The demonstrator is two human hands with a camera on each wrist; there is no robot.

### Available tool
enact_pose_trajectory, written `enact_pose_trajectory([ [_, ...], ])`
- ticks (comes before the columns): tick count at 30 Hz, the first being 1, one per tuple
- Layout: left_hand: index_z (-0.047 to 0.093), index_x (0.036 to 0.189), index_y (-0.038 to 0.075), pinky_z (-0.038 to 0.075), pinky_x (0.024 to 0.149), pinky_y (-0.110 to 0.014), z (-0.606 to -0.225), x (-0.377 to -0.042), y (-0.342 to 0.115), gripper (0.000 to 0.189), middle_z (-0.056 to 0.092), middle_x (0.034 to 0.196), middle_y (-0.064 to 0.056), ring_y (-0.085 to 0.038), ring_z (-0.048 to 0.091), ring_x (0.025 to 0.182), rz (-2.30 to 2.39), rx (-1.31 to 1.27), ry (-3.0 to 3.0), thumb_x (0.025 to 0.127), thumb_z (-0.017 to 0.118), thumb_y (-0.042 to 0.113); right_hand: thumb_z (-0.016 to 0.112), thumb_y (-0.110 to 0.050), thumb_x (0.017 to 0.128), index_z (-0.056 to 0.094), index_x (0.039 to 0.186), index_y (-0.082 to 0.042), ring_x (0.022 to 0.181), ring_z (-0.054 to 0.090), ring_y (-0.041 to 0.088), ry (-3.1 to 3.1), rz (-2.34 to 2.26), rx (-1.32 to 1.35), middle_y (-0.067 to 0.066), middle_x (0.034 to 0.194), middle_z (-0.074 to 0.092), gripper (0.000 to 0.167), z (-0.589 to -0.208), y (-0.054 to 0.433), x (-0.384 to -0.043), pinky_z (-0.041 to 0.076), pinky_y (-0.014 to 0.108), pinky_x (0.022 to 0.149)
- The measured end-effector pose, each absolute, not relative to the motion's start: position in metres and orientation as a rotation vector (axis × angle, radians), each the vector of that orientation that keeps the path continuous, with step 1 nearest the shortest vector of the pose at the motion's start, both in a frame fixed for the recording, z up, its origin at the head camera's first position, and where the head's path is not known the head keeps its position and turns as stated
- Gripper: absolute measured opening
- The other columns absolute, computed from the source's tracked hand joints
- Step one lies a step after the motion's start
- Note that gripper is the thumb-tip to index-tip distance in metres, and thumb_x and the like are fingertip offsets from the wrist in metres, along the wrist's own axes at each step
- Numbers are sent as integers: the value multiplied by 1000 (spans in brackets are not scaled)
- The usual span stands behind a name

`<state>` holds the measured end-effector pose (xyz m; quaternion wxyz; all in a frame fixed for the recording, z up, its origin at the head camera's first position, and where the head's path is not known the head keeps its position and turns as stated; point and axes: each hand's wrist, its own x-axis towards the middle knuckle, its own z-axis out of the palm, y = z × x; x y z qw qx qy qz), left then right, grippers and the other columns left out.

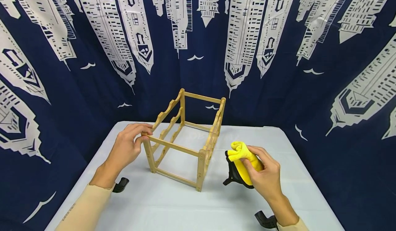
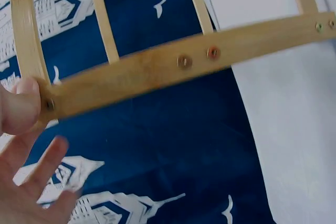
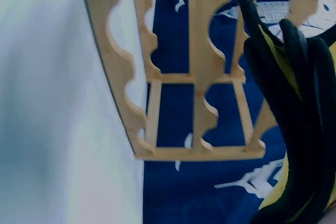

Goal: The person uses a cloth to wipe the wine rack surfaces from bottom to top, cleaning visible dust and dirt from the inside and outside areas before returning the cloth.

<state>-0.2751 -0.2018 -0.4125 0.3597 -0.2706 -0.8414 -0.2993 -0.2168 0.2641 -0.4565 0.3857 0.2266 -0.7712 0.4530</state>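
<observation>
A light wooden wine rack (image 1: 173, 145) with scalloped rails stands upright on the table. My left hand (image 1: 127, 146) grips its near left corner at the top. In the left wrist view the thumb presses the end of a flat post (image 2: 142, 69), while some other fingers reach out beside it. Right of the rack, my right hand (image 1: 268, 176) holds a bunched yellow cloth (image 1: 239, 152) with black edging, apart from the wood. The black-edged folds (image 3: 273, 108) fill the right side of the right wrist view and cover part of the rack.
White cloth covers the table (image 1: 148, 207). Behind and around it hangs a navy curtain (image 1: 173, 76) printed with white buildings and birds. A black curved piece (image 1: 121, 185) shows by the left wrist, and another black piece (image 1: 265, 220) by the right wrist.
</observation>
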Motion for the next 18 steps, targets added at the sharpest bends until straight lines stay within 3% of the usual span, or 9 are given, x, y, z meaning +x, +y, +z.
enact_pose_trajectory([
  [3,86,110,11,51,130,-63,-415,-271,-196,28,84,138,-15,-44,72,137,-786,-668,-2167,94,88,-12,94,18,84,83,130,-1,114,76,-2,-2009,1168,619,19,121,84,51,-465,257,-218,63,9,101],
  [5,87,111,13,38,137,-79,-415,-265,-184,26,83,140,-15,-43,71,140,-797,-693,-2156,96,88,-8,94,17,85,83,131,-2,115,76,-1,-2029,1193,649,17,122,84,51,-470,252,-219,63,10,102],
  [7,89,111,17,28,138,-88,-413,-258,-166,25,84,136,-12,-38,74,138,-798,-761,-2138,97,89,-4,94,17,86,83,130,-3,117,77,0,-2039,1228,673,16,123,84,50,-474,244,-219,64,12,102],
  [14,89,131,20,52,134,-63,-396,-239,-99,23,86,130,4,-16,82,125,-932,-1097,-2236,110,83,15,92,21,85,81,132,-1,122,78,5,-1951,1364,792,19,124,83,53,-486,209,-221,65,17,107],
  [18,89,131,18,56,130,-65,-393,-236,-83,21,89,120,8,-11,84,117,-1029,-1125,-2288,115,76,18,93,21,83,80,133,0,121,79,8,-1863,1366,827,20,122,82,55,-491,188,-223,65,16,106],
])
